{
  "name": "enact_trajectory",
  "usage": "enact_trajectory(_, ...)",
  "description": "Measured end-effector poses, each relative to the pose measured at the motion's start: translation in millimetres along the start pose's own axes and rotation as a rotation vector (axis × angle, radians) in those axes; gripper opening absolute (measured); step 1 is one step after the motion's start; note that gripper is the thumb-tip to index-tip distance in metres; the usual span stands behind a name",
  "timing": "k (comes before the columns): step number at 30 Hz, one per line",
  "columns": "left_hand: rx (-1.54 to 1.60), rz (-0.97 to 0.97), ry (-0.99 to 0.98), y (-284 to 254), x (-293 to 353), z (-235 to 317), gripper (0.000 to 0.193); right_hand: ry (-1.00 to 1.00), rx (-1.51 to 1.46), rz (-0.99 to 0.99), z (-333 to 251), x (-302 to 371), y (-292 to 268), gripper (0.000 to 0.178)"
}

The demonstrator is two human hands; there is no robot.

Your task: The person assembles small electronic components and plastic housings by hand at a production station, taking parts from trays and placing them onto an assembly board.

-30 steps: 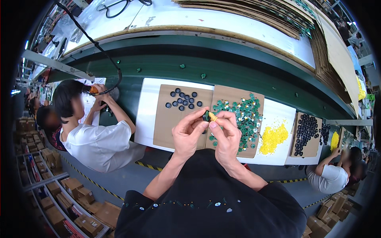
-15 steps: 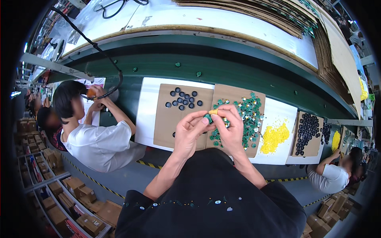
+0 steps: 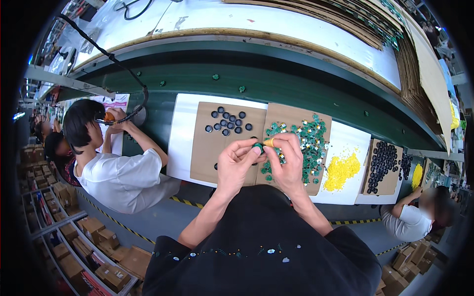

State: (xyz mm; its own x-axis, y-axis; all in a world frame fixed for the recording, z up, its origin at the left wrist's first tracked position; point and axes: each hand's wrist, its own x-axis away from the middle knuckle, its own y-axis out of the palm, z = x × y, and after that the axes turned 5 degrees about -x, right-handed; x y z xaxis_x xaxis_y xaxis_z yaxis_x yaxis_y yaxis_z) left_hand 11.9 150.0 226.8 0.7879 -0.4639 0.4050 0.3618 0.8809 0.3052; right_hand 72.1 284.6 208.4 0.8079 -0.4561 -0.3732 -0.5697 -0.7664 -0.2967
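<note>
My left hand [image 3: 234, 166] is closed, its thumb and index finger pinching a small round green part [image 3: 258, 146] in front of my chest. Close on the right, my right hand [image 3: 288, 160] has its thumb and fingers drawn together at that part, with a yellow finger cover [image 3: 269, 142] on one fingertip. Whether a tiny piece sits between its fingers is hidden. Under my hands lie two cardboard sheets: the left sheet [image 3: 210, 153] carries several black round caps [image 3: 225, 124], and the right one many green circuit pieces [image 3: 311, 138].
A heap of small yellow pieces [image 3: 342, 171] lies right of the sheets, then another board of black caps [image 3: 382, 160]. Beyond runs a green conveyor belt [image 3: 296, 81] with a few green pieces, below a shelf edge [image 3: 237, 33]. Co-workers sit left [image 3: 123, 182] and right [image 3: 407, 222].
My right fingertips have shifted slightly and the yellow-covered one is turned differently. The green part stays in my left fingers. The left co-worker's hands have moved a little.
</note>
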Motion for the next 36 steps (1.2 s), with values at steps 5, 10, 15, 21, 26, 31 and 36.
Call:
enact_trajectory(5, -0.079, 0.015, 0.081, 2.0, 1.0, -0.5, 0.024, 0.050, 0.044, 0.074, -0.8, 5.1, 9.2, 0.013)
enact_trajectory(10, -0.161, -0.046, 0.080, -4.0, -0.5, -0.8, 0.023, -0.185, 0.183, -0.039, 0.0, -6.6, 3.6, 0.012)
enact_trajectory(15, -0.090, -0.115, 0.018, -15.1, -5.9, -10.8, 0.026, 0.232, -0.218, -0.309, 3.6, -17.6, -12.0, 0.015)
enact_trajectory(21, -0.080, -0.091, 0.053, -15.9, -11.6, -16.8, 0.035, 0.470, -0.285, -0.287, 4.9, -9.8, -6.8, 0.017)
enact_trajectory(26, -0.129, -0.017, -0.102, -35.8, -22.6, -42.0, 0.043, 0.055, 0.106, -0.312, 48.4, 0.2, 19.3, 0.018)
enact_trajectory(31, -0.494, 0.173, -0.144, -83.4, -19.3, -88.7, 0.049, 0.274, 0.479, -0.197, 156.5, -46.2, 32.3, 0.018)
enact_trajectory(36, -1.161, 0.252, 0.048, -153.1, 1.2, -157.0, 0.046, 0.586, 0.905, 0.026, 265.3, -96.0, -4.3, 0.016)
